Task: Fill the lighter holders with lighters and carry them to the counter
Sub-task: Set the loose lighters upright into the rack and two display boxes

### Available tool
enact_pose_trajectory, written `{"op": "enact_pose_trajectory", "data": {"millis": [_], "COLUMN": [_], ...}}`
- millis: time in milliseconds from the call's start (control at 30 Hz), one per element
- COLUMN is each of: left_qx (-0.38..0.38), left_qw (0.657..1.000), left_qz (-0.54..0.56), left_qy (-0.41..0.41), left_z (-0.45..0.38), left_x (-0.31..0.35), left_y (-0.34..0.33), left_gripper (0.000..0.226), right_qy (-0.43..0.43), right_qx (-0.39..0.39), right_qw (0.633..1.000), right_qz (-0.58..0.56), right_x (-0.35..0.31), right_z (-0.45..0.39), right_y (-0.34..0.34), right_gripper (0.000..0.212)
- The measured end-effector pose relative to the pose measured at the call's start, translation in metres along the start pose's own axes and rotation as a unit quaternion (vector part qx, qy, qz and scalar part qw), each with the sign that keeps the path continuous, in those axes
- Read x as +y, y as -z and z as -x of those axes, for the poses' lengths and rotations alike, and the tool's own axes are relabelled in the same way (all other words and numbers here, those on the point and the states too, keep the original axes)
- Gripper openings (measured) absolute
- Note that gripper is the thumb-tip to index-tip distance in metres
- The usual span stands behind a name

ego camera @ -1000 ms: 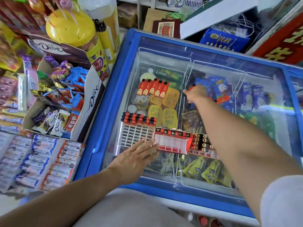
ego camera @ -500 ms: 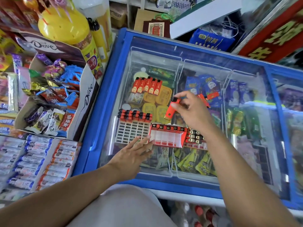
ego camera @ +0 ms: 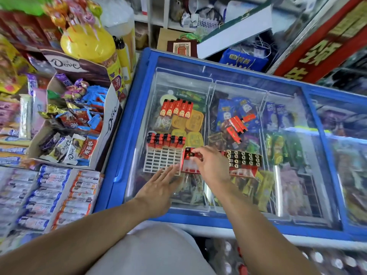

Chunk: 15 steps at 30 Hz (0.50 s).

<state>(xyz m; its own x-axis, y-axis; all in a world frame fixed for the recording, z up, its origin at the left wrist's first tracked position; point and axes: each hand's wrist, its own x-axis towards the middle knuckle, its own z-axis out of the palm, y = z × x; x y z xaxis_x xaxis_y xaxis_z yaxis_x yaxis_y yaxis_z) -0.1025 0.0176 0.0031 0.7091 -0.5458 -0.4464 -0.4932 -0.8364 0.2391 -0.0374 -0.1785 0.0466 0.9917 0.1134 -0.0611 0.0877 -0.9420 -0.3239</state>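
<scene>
Since the earlier frame: right hand (ego camera: 211, 165) has come down from above the freezer lid (ego camera: 228, 124) to the red lighter holder (ego camera: 188, 164). The red lighter (ego camera: 192, 154) it pinched in the air now stands at the holder's far-left corner, fingertips curled on its top. Left hand (ego camera: 158, 187) unchanged: fingers straight and spread, tips touching the near edges of the red holder and the white lighter holder (ego camera: 163, 160).

The white holder has one row of lighters along its far edge. A full holder (ego camera: 243, 160) sits just right of the right hand. Loose lighters (ego camera: 236, 127) lie well beyond; five more (ego camera: 176, 108) lie in a row on the glass.
</scene>
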Motion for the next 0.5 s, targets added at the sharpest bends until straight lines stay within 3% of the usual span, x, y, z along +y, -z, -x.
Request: {"op": "enact_pose_trajectory", "data": {"millis": [133,500], "left_qx": [-0.041,-0.06], "left_qw": [0.997,0.996], "left_qz": [0.032,0.021], "left_qy": [0.062,0.058], "left_z": [0.003,-0.003], "left_x": [-0.009,-0.013], "left_y": [-0.008,-0.008], "left_gripper": [0.098,0.099], "right_qy": [0.0,0.018], "right_qx": [0.037,0.058], "right_qw": [0.999,0.998], "right_qz": [0.008,0.029], "right_x": [-0.003,0.001], "right_z": [0.001,0.009], "right_y": [-0.006,-0.012], "right_gripper": [0.029,0.027]}}
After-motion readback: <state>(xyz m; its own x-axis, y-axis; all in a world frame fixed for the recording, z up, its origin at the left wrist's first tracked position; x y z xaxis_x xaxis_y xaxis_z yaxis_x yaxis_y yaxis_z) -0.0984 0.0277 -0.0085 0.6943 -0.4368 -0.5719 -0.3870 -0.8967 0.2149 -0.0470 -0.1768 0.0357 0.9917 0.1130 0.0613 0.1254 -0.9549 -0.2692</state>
